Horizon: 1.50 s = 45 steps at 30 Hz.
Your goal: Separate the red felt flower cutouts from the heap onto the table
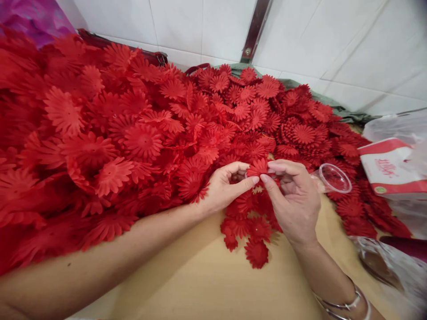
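Now, seen from the head camera: pinching one red flower (257,168) between both hands, just above the bench (207,280). Left hand (224,186) curling nearly closed, thumb and forefinger gripping the flower's left edge. Right hand (292,200) likewise closing, fingertips (265,178) meeting the left thumb on the flower's right side and lower edge. Holding the flower at the near edge of the big heap (133,133), right over a small loose cluster (248,226) lying on the bare wood. Resting just right of the right hand, on its side: a clear cup (332,178); beyond it, a white packet (392,171) and crumpled plastic bags (396,129). Wearing bangles (347,306) on the right wrist.

Likely risks: tearing or creasing thin petals through too hard a pinch; dropping the flower into the cluster beneath and losing track of it among lookalikes; nudging the tipped cup with the right knuckles and rolling it away; dragging the left forearm through the heap and spilling flowers off the bench.
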Available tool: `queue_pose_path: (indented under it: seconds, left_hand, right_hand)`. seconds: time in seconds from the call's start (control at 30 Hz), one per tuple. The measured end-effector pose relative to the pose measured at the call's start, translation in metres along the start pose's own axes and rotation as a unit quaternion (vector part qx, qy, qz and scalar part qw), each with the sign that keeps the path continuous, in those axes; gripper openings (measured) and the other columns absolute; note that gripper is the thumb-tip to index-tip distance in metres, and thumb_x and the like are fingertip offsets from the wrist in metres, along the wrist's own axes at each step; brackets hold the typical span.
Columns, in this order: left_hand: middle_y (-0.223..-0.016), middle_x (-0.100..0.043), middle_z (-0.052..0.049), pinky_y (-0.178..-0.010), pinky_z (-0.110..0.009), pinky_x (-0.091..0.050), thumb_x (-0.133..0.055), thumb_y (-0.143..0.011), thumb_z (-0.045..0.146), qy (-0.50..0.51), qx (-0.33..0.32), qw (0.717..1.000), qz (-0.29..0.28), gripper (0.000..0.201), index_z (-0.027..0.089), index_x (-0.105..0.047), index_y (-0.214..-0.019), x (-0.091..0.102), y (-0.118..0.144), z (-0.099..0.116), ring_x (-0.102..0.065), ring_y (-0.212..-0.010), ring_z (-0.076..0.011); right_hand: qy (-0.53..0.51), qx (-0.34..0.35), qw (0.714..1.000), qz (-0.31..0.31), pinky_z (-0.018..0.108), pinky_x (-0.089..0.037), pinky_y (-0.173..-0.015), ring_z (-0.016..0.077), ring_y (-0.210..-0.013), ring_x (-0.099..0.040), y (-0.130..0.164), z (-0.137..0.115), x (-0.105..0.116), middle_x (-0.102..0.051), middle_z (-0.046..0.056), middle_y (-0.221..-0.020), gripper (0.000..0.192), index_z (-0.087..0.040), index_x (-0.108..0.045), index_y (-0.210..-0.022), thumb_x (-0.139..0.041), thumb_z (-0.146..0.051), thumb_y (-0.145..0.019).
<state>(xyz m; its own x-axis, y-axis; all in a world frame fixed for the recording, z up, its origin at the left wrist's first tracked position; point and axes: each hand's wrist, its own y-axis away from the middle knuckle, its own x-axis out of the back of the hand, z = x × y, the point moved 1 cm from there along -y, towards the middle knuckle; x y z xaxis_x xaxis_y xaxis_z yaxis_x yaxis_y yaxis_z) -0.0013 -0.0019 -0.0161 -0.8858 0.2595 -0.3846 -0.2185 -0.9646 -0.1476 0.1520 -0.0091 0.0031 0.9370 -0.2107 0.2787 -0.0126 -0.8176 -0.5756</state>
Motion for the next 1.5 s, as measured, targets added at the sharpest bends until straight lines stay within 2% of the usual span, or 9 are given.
queue_pose_path:
  seconds: [0.33, 0.53, 0.63, 0.77, 0.97, 1.07, 1.2, 1.33, 1.5]
  left_hand:
    - [-0.073, -0.060, 0.002, -0.069, -0.024, -0.043, -0.077, -0.080, 0.047, -0.047, -0.008, 0.999, 0.023, 0.037, 0.016, -0.058, -0.076, 0.001, 0.001, 0.004, -0.053, -0.069, -0.0093]
    - [-0.079, -0.063, 0.002, -0.071, -0.025, -0.048, -0.081, -0.074, 0.053, 0.009, 0.023, 0.999, 0.022, 0.045, 0.017, -0.058, -0.087, 0.000, 0.000, 0.005, -0.057, -0.069, -0.0092]
    - [-0.075, -0.061, 0.003, -0.070, -0.026, -0.048, -0.078, -0.077, 0.056, 0.002, 0.024, 0.999, 0.027, 0.045, 0.017, -0.058, -0.087, -0.001, 0.000, 0.008, -0.056, -0.068, -0.0094]
    - [-0.074, -0.058, 0.004, -0.068, -0.023, -0.045, -0.078, -0.078, 0.049, 0.001, 0.013, 0.999, 0.047, 0.039, 0.017, -0.057, -0.081, 0.000, 0.000, 0.006, -0.053, -0.068, -0.0081]
    - [-0.077, -0.058, 0.005, -0.072, -0.023, -0.045, -0.086, -0.071, 0.038, 0.023, 0.014, 0.996, 0.083, 0.039, 0.017, -0.054, -0.079, 0.003, -0.003, -0.002, -0.053, -0.070, -0.0069]
    - [-0.075, -0.060, 0.005, -0.069, -0.022, -0.045, -0.088, -0.068, 0.035, 0.039, 0.021, 0.996, 0.073, 0.040, 0.017, -0.056, -0.083, 0.005, -0.004, -0.002, -0.054, -0.068, -0.0065]
    - [-0.089, -0.071, -0.001, -0.078, -0.025, -0.049, -0.089, -0.066, 0.035, 0.053, 0.025, 0.997, 0.051, 0.042, 0.017, -0.066, -0.096, 0.005, -0.005, -0.003, -0.063, -0.079, -0.0109]
    - [-0.079, -0.068, 0.001, -0.074, -0.026, -0.048, -0.087, -0.068, 0.042, 0.021, 0.016, 0.998, 0.049, 0.035, 0.016, -0.069, -0.084, 0.005, -0.004, -0.004, -0.059, -0.072, -0.0101]
    - [-0.069, -0.063, 0.003, -0.066, -0.023, -0.043, -0.086, -0.069, 0.045, -0.010, 0.006, 0.998, 0.061, 0.038, 0.015, -0.062, -0.070, 0.003, -0.002, 0.000, -0.052, -0.064, -0.0078]
  right_hand:
    - [0.031, 0.008, 0.999, -0.032, 0.048, -0.053, -0.102, 0.0236, -0.110, -0.064, 0.002, -0.002, 0.001, -0.066, 0.007, -0.112, 0.016, -0.026, -0.069, -0.106, -0.070, -0.025, -0.090]
    - [0.062, 0.021, 0.997, -0.028, 0.047, -0.054, -0.098, 0.0232, -0.106, -0.066, 0.000, -0.004, 0.002, -0.068, 0.006, -0.108, 0.014, -0.026, -0.071, -0.103, -0.069, -0.021, -0.090]
    - [0.065, 0.038, 0.997, -0.030, 0.046, -0.053, -0.096, 0.0223, -0.103, -0.066, -0.001, -0.004, 0.003, -0.069, 0.005, -0.105, 0.012, -0.026, -0.071, -0.099, -0.068, -0.018, -0.091]
    - [0.063, 0.050, 0.996, -0.036, 0.045, -0.054, -0.093, 0.0219, -0.100, -0.067, -0.001, -0.006, 0.002, -0.070, 0.005, -0.103, 0.013, -0.026, -0.071, -0.098, -0.066, -0.017, -0.091]
    - [0.082, 0.067, 0.994, -0.029, 0.049, -0.052, -0.101, 0.0242, -0.106, -0.066, -0.002, -0.006, 0.002, -0.068, 0.006, -0.109, 0.015, -0.027, -0.071, -0.103, -0.068, -0.020, -0.089]
    - [0.093, 0.083, 0.991, -0.044, 0.049, -0.052, -0.100, 0.0239, -0.105, -0.066, -0.002, -0.006, 0.002, -0.068, 0.006, -0.108, 0.016, -0.027, -0.071, -0.103, -0.071, -0.021, -0.088]
    - [0.099, 0.068, 0.991, -0.059, 0.048, -0.052, -0.099, 0.0238, -0.105, -0.066, -0.001, -0.006, 0.000, -0.069, 0.006, -0.108, 0.014, -0.027, -0.071, -0.103, -0.071, -0.023, -0.089]
    - [0.092, 0.064, 0.992, -0.057, 0.048, -0.052, -0.099, 0.0236, -0.105, -0.066, 0.000, -0.007, 0.000, -0.069, 0.006, -0.108, 0.015, -0.027, -0.071, -0.103, -0.071, -0.023, -0.089]
    - [0.092, 0.069, 0.991, -0.063, 0.046, -0.052, -0.099, 0.0224, -0.105, -0.066, -0.001, -0.010, 0.002, -0.069, 0.006, -0.107, 0.014, -0.026, -0.070, -0.103, -0.071, -0.022, -0.089]
